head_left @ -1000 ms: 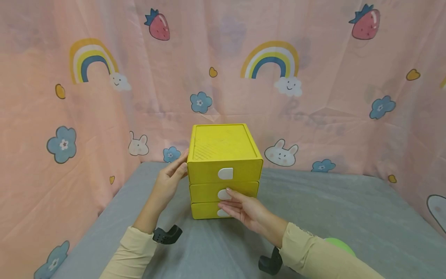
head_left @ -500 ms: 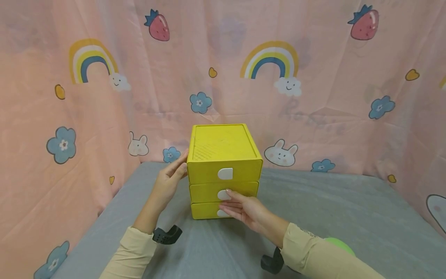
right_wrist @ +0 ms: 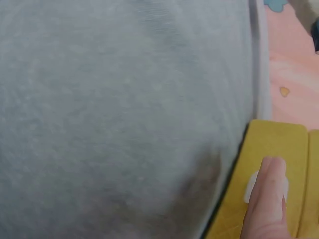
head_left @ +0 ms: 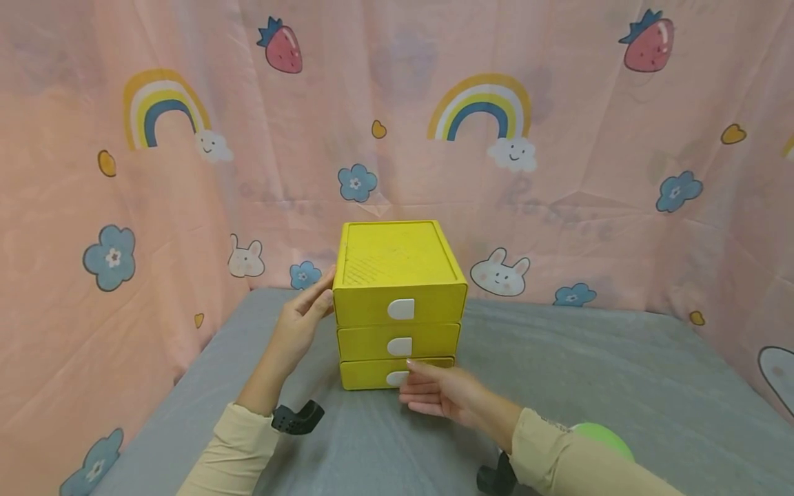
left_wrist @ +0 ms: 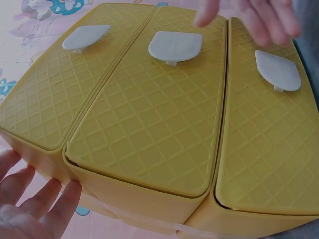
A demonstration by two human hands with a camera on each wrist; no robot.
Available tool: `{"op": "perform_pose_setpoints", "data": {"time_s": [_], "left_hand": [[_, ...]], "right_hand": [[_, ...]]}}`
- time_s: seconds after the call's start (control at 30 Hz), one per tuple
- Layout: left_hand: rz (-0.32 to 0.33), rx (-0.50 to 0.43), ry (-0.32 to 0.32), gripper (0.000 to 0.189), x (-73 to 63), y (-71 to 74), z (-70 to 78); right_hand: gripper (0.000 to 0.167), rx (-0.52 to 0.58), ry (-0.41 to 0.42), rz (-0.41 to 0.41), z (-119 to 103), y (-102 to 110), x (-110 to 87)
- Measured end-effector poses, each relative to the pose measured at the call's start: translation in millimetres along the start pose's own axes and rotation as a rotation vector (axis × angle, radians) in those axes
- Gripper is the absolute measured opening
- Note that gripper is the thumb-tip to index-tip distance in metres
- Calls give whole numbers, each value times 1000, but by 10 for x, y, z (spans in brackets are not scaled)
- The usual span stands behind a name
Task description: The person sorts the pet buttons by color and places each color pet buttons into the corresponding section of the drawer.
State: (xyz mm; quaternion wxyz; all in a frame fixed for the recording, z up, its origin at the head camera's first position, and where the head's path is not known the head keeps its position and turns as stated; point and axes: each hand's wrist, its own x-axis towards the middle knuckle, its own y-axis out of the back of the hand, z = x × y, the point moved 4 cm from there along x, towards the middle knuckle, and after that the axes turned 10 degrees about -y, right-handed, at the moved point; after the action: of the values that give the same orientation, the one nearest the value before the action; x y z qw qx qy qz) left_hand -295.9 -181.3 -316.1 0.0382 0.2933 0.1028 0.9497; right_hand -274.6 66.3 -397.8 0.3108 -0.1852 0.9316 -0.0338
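A yellow three-drawer box stands on the cloth-covered table, its drawers closed, each with a white tab handle. My left hand rests with its fingers against the box's left side; the left wrist view shows those fingers extended along its wall. At the front, my right hand is beside the bottom drawer, thumb and fingers loosely extended near its handle. In the left wrist view, the middle handle is uncovered. Right fingers overlap a handle in the right wrist view.
A bright green round object lies at the right, partly hidden by the right sleeve. Grey cloth covers the table. Behind it hangs a pink printed curtain. Black devices are strapped at both wrists.
My right hand has left the middle drawer's handle and moved down and slightly right to the bottom drawer's handle. The left hand and the box have stayed in place.
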Motion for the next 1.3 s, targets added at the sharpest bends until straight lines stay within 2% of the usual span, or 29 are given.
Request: {"op": "perform_pose_setpoints", "data": {"time_s": [0.33,0.73,1.3], "left_hand": [[-3,-10,-1,49,-8,-3,6],[-5,-12,-5,50,-9,2,7],[-3,-11,-1,49,-7,-3,16]], "right_hand": [[65,16,-24,-12,150,11,114],[66,91,-34,17,177,-29,215],[52,217,-19,16,197,-121,266]]}}
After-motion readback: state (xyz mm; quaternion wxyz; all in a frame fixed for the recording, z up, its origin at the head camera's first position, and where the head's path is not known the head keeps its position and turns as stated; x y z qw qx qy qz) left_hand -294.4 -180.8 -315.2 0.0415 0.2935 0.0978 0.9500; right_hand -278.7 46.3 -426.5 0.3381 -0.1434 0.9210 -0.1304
